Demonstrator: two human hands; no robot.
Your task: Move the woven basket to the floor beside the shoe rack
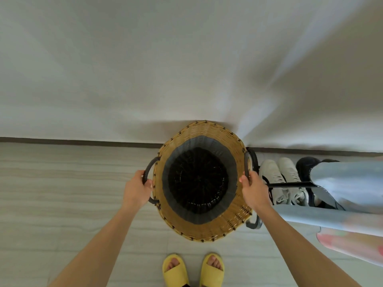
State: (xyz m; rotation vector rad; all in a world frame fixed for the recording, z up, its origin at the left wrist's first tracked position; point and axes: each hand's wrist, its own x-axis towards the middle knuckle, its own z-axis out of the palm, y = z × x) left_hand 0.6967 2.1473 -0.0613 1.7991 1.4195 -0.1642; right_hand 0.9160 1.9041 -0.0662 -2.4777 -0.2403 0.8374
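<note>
Nearest the camera, two feet in yellow foam slide sandals [192, 270] stand on the pale wood-grain floor [62, 193], bare forearms reaching forward from either side. The left hand [136, 190] has its fingers curled shut around one dark loop handle [148, 172] of the round tan woven basket with grey and black inner bands [199, 181], and the right hand [253, 189] grips the opposite handle. The basket sits close against the white wall [145, 69], just beside the black metal shoe rack [290, 184] holding pale grey sneakers [279, 179]
</note>
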